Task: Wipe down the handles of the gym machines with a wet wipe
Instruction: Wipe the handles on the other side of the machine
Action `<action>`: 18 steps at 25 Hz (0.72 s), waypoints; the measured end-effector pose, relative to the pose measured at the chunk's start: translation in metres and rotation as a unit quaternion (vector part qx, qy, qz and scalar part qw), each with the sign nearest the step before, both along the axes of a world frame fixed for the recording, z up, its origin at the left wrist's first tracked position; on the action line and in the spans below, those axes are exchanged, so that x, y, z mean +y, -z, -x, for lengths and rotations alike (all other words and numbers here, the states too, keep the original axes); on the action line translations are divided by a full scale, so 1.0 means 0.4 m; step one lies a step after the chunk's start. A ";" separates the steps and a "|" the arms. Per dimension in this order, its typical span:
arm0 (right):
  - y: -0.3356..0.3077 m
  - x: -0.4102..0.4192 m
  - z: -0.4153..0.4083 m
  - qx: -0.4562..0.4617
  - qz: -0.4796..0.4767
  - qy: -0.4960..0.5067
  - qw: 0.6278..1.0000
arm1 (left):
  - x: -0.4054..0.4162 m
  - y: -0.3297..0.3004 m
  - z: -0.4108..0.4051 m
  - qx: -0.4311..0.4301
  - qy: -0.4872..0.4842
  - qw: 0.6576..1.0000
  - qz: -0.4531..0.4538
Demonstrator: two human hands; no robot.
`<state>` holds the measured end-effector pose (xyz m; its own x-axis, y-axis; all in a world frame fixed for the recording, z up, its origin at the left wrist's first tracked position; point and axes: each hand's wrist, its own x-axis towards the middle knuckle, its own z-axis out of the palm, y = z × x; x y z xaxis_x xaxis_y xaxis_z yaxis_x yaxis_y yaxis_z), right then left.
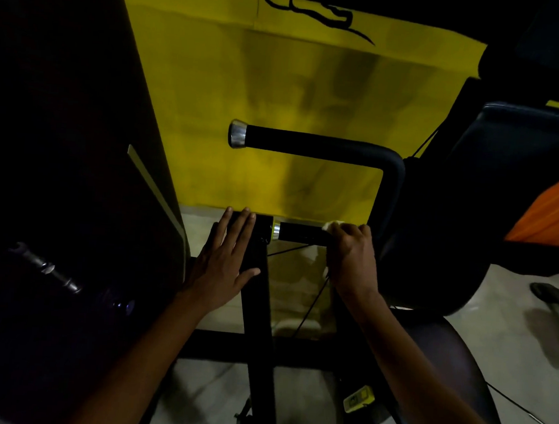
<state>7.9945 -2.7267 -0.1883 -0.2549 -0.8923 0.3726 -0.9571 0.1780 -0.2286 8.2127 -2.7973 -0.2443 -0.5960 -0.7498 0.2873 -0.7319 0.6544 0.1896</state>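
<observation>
The right hand (351,253) grips the lower black handle (300,233), a pale wet wipe (331,225) (mostly hidden) pinched beneath its fingers. The left hand (226,261) lies flat, fingers straight, on the black frame post (258,309).

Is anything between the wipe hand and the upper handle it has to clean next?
Nothing visible. The right hand holds the wipe on the lower handle; only open space in front of the yellow wall lies up to the upper handle.

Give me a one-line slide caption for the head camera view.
Right hand wipes the lower handle with a wet wipe; left hand rests flat on the frame.
</observation>
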 end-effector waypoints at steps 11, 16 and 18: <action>0.011 -0.042 -0.162 0.065 -0.029 -0.141 0.988 | -0.006 0.006 -0.003 0.010 0.010 1.000 0.000; 0.013 -0.028 -0.129 0.111 -0.045 -0.161 0.980 | -0.004 0.001 -0.005 0.011 0.013 1.000 -0.007; 0.010 -0.029 -0.120 0.108 -0.035 -0.146 0.983 | -0.003 -0.002 -0.005 0.015 0.015 1.000 -0.011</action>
